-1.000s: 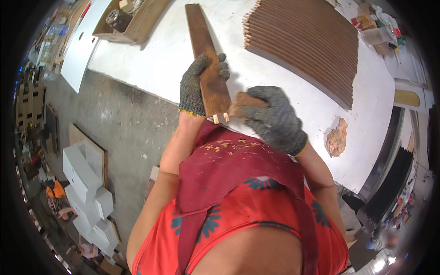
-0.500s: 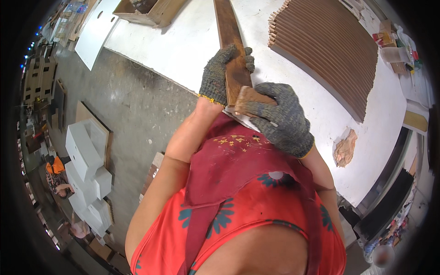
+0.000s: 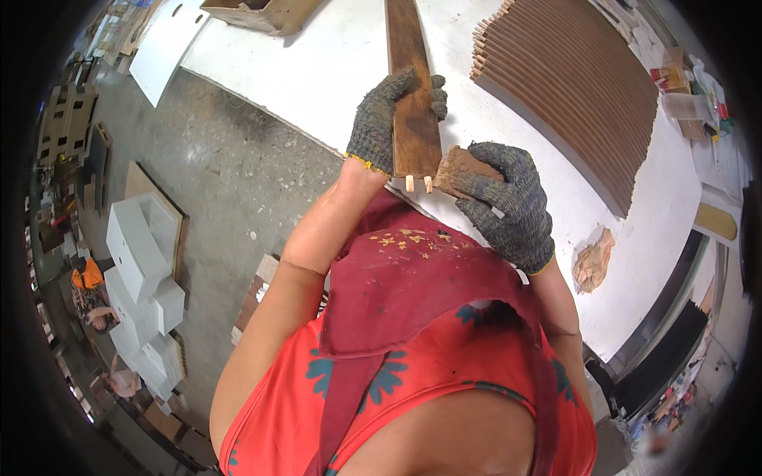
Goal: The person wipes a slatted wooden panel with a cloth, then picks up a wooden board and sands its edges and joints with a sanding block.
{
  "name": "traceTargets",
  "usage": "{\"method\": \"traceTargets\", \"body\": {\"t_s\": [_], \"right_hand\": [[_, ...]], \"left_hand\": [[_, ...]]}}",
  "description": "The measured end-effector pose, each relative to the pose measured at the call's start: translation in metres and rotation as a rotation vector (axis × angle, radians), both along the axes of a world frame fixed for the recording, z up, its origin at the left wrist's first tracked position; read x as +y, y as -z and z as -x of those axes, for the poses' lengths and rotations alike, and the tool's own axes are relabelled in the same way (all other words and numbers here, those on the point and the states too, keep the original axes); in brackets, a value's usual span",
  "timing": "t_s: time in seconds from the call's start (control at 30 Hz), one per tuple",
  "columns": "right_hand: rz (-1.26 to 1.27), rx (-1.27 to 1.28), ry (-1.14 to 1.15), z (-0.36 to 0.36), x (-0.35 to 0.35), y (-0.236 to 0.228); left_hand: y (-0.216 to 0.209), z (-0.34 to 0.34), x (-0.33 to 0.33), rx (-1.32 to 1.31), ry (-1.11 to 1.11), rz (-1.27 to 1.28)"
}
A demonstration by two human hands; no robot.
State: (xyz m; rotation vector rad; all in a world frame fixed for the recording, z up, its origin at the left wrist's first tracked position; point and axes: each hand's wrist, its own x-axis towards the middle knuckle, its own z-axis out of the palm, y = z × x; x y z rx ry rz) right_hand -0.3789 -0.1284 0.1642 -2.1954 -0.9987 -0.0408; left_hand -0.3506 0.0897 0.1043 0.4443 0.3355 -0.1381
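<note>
Gloved in grey knit, my left hand [image 3: 382, 115] is wrapped around a long dark-brown wooden board [image 3: 416, 131], its fingers showing along the right edge. Two pale dowels [image 3: 419, 184] stick out of the board's near end. My right hand [image 3: 512, 202], in a matching glove, grips a worn brown sanding block [image 3: 467, 170]. The block sits just right of the board's near end, by its corner; whether they touch I cannot tell. The far end of the board runs out of view at the top.
Many brown strips with dowel ends lie side by side [image 3: 571, 95] on the white table [image 3: 508, 119]. Crumpled tan paper [image 3: 594, 260] rests near the right edge. A wooden box [image 3: 274, 17] stands at the far left. White panels [image 3: 139, 254] and a person [image 3: 91, 297] are across the floor.
My right hand has moved right with the sanding block, off the board's face, uncovering its near end and dowels. The board and my left hand have shifted slightly right.
</note>
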Motion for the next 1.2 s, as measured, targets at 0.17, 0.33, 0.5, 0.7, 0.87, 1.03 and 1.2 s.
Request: {"method": "traceTargets", "body": {"t_s": [0.17, 0.33, 0.5, 0.7, 0.87, 1.03, 1.2], "right_hand": [[0.015, -0.054, -0.063, -0.009, 0.011, -0.005], [-0.114, -0.077, -0.311, -0.018, 0.049, -0.005], [-0.131, -0.095, -0.223, -0.016, 0.053, -0.004], [-0.955, 1.219, 0.142, -0.029, 0.015, 0.016], [-1.599, 1.807, -0.108, -0.035, 0.004, 0.038], [-1.64, 1.829, -0.176, -0.034, 0.006, 0.045], [-1.591, 1.776, -0.102, -0.028, 0.0, 0.052]], "left_hand": [[0.0, 0.005, 0.007, -0.096, 0.085, -0.001], [-0.005, 0.009, -0.011, 0.04, 0.04, 0.036], [-0.017, 0.011, -0.014, 0.035, 0.013, -0.037], [-0.01, 0.004, -0.005, 0.109, 0.014, -0.001], [0.006, 0.006, -0.001, 0.074, 0.047, -0.006], [0.013, 0.01, 0.007, 0.136, 0.025, -0.065], [0.016, 0.021, 0.018, 0.159, -0.013, -0.112]]}}
